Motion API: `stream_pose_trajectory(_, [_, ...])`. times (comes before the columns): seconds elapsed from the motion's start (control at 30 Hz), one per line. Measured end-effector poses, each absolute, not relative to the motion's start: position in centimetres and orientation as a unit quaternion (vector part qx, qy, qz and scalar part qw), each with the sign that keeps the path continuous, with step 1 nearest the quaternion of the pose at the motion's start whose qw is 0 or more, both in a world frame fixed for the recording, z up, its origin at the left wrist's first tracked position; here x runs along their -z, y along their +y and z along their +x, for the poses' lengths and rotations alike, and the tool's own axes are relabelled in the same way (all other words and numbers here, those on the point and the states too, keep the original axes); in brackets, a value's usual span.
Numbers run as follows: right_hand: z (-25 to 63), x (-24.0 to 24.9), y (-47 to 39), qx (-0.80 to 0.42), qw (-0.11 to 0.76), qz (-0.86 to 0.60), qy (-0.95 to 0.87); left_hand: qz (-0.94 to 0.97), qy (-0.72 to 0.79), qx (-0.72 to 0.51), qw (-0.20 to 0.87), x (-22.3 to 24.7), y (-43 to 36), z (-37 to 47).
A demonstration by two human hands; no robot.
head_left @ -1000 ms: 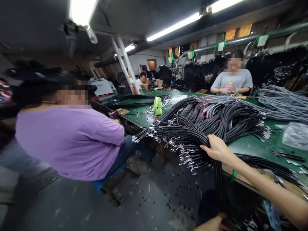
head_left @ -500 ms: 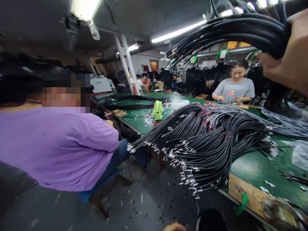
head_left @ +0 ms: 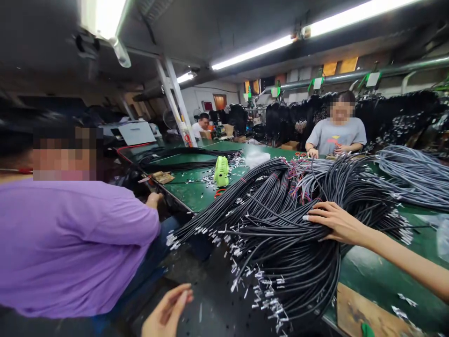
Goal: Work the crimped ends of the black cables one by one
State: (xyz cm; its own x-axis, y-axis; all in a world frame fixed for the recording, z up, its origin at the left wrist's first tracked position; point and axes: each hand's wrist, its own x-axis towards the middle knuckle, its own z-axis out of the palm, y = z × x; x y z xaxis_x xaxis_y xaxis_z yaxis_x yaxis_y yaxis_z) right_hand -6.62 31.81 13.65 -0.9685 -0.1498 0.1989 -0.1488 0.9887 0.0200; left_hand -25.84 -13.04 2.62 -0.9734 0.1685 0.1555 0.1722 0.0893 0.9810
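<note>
My right hand [head_left: 335, 222] reaches in from the right and lies palm down on a large pile of black cables [head_left: 301, 262]. Its fingers are stretched out over the cables, with something white on one fingertip. Many of the cables have pale, shiny tips and hang past the table edge. Low in the view, my left hand [head_left: 168, 309] is in the air over the floor, apart from the pile. Its thumb and fingers come together at the tips, and nothing shows between them.
On the green table [head_left: 368, 262] are grey cables [head_left: 417, 173], a small green fan [head_left: 221, 171], orange-handled scissors [head_left: 220, 193] and a wooden board [head_left: 361, 311]. A person in purple [head_left: 77, 234] sits close on the left; another in grey [head_left: 336, 133] works across the table.
My right hand has come down from the upper right, where it held a raised bundle of black cables, onto the pile. My left hand has risen further into view at the bottom.
</note>
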Motion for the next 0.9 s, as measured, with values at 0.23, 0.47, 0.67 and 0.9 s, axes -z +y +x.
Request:
stream_pose_trajectory(0.23, [-7.4,-13.2,26.7,-0.086,0.082,0.121,-0.986,-0.416,-0.704,0.566,0.106,-18.3,0.0,-30.4])
stream_pose_trajectory(0.47, [-7.6,-10.8,25.7,-0.101,0.140,0.054,-0.983,-0.445,-0.835,0.325,-0.018,-16.5,20.2,-34.5])
stream_pose_trajectory(0.67, [-7.9,-10.3,25.8,-0.103,0.166,0.039,-0.980,-0.381,-0.887,0.262,-0.018,-14.7,22.3,-35.6])
stream_pose_trajectory(0.9, [-8.0,-10.2,25.7,-0.077,0.176,0.047,-0.980,-0.385,-0.887,0.256,0.003,-22.8,13.5,-36.1])
